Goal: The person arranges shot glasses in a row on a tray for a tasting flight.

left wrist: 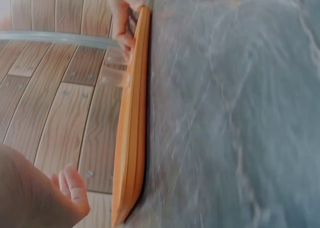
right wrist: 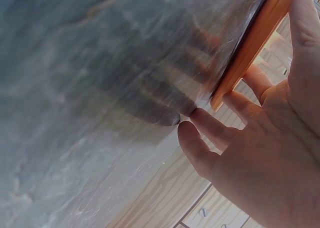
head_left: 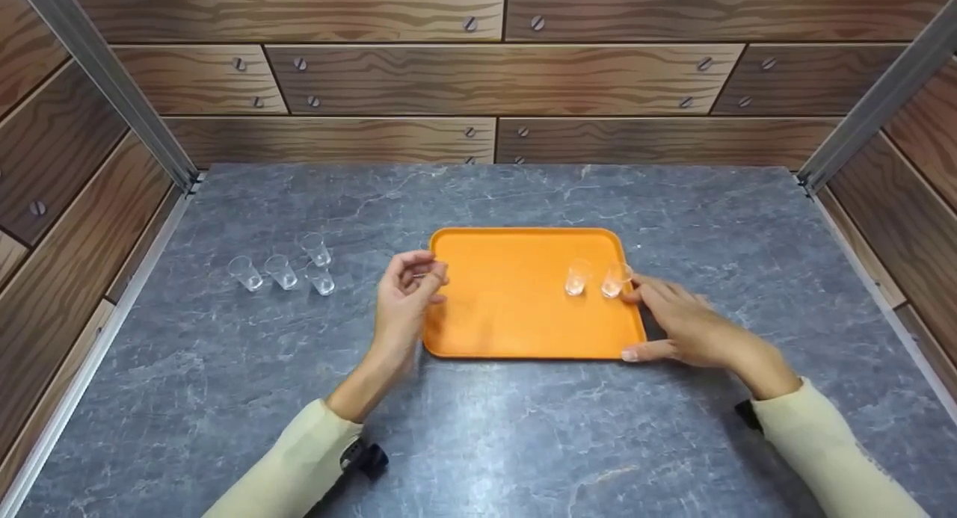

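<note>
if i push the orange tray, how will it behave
The orange tray, with its straight raised rim, probably won't flex. It may slide easily on the glossy tabletop. Two clear cups standing on it could tip.

Wood-patterned walls (head_left: 505, 78) border a grey marbled tabletop (head_left: 187, 398) on three sides.

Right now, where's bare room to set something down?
Tray: its middle, between the left hand and two clear cups. Table: the strip between the tray's far edge and back wall, and the near side between the sleeves. Crowded: the tray's right end, where the right hand sits beside those cups, and the table's left, where four more cups cluster.
</note>
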The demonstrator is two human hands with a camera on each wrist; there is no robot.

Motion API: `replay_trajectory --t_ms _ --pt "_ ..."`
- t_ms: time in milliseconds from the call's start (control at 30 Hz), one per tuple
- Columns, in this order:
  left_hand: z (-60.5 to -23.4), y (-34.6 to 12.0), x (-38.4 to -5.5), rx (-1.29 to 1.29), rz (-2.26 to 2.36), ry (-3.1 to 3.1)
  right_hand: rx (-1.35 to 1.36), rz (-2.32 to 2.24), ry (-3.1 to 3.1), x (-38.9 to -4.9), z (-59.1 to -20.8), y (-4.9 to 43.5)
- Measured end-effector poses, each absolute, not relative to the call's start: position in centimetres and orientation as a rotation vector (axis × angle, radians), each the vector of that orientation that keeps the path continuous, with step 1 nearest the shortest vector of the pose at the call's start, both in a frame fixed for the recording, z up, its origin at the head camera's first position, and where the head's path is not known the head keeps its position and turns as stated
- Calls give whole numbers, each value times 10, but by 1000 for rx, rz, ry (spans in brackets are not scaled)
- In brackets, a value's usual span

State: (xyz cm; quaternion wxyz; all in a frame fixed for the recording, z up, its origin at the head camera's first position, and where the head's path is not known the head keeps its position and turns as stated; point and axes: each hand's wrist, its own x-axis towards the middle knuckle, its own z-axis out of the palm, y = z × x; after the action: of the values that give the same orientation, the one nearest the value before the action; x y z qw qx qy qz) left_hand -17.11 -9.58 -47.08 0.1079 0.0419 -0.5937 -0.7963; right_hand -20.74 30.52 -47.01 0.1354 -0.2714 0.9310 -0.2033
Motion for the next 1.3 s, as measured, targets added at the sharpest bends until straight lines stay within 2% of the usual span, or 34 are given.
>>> replay_trajectory --t_ms 1300 --pt "-485 -172 -148 470 -1816 -1705 -765 -590 2686 -207 -470 306"
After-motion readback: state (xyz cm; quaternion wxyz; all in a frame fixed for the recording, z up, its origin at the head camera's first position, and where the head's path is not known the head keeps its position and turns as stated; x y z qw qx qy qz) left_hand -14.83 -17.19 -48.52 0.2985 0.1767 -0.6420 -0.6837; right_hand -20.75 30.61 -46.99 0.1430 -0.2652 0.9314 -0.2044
